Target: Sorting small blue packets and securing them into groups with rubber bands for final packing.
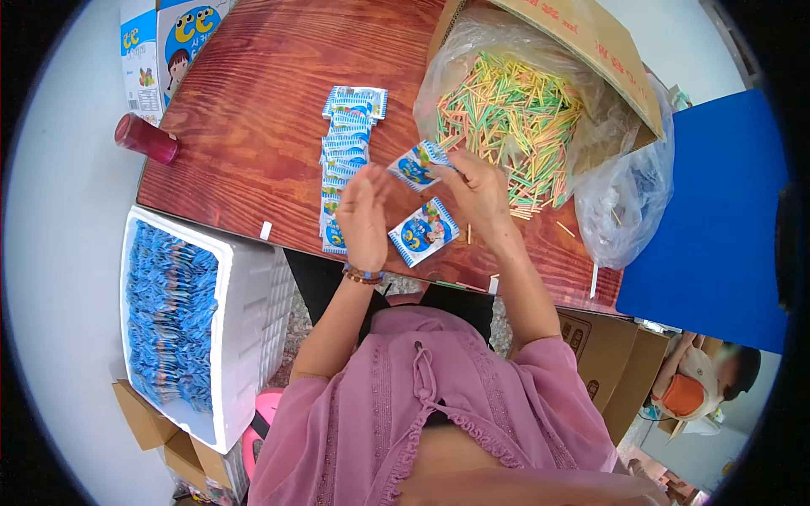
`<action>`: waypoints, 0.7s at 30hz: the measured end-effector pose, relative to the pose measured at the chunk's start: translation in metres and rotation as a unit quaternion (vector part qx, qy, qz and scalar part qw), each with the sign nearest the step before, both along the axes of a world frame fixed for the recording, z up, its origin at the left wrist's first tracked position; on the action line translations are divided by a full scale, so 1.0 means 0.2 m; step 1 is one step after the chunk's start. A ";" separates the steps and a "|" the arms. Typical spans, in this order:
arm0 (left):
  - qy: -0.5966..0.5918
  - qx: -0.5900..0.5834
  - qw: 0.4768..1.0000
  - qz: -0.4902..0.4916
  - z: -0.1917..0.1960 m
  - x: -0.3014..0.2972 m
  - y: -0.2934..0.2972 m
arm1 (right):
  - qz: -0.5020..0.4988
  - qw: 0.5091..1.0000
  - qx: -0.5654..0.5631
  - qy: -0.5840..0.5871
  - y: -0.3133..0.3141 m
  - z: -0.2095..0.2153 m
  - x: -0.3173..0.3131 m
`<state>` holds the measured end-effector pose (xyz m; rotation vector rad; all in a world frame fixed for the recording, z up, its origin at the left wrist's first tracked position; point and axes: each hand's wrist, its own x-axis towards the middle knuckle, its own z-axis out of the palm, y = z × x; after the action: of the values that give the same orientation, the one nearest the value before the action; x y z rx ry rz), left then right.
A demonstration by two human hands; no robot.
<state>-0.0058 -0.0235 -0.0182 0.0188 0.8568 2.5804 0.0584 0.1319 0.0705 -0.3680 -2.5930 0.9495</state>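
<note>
A small blue-and-white packet (417, 165) is pinched by its right edge between the thumb and fingers of my right hand (481, 194), above the table. My left hand (363, 221) has its fingers stretched out and appears to hold nothing. It hovers at the right side of a row of overlapping packets (344, 152) of the same kind, hiding part of it. Between my wrists another packet (424, 232) lies flat near the table's front edge. Beyond my right hand, thin pink, green and yellow sticks (515, 118) spill from a clear plastic bag (620, 202).
A tipped cardboard box (591, 51) holds the bag on the red wooden table (253, 110). At the left are a dark red bottle (148, 139), a printed carton (181, 42) and a white foam box (221, 337) full of blue packets. A blue panel (709, 211) stands at right; another person sits behind.
</note>
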 end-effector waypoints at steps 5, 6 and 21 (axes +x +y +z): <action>0.130 -0.136 0.971 0.149 0.09 -0.02 -0.17 | 0.030 0.992 0.120 -0.005 0.05 -0.20 -0.04; 0.167 -0.133 0.965 0.155 0.10 -0.02 -0.23 | 0.039 0.993 0.116 -0.001 0.05 -0.17 -0.07; 0.410 -0.742 0.524 0.087 -0.05 0.15 -0.38 | 0.173 0.981 -0.090 -0.024 -0.39 -0.44 -0.23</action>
<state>0.0233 -0.1000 -0.0291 0.6729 3.1268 0.9127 0.0115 0.0533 -0.0170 0.0194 -2.6738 1.3114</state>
